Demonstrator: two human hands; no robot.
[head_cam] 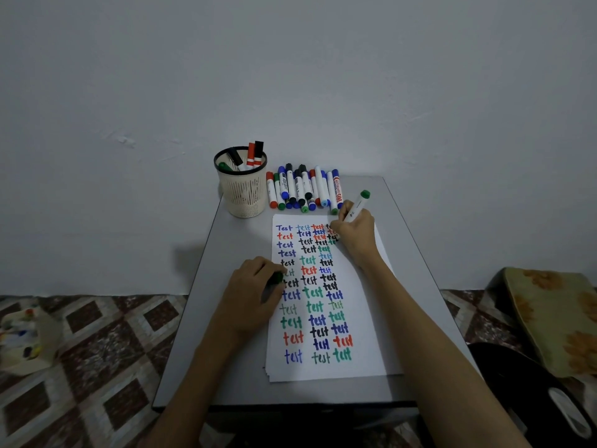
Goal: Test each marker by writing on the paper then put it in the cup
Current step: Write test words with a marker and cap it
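Observation:
A white paper (pixel 361 318) covered with several coloured "test" words lies on the small grey table (pixel 239 253). My right hand (pixel 353 236) grips a white marker with a green end (pixel 357 206), its tip down on the paper's top right area. My left hand (pixel 252 286) rests on the paper's left edge and holds a green cap (pixel 276 278) in its fingers. A beige mesh cup (pixel 241 185) at the table's back left holds several markers. A row of several loose markers (pixel 302 189) lies right of the cup.
The wall stands directly behind the table. A patterned floor lies to the left, with a pale bag of coloured items (pixel 22 337) on it. At the right are a patterned cushion (pixel 555 318) and a black object (pixel 542 399).

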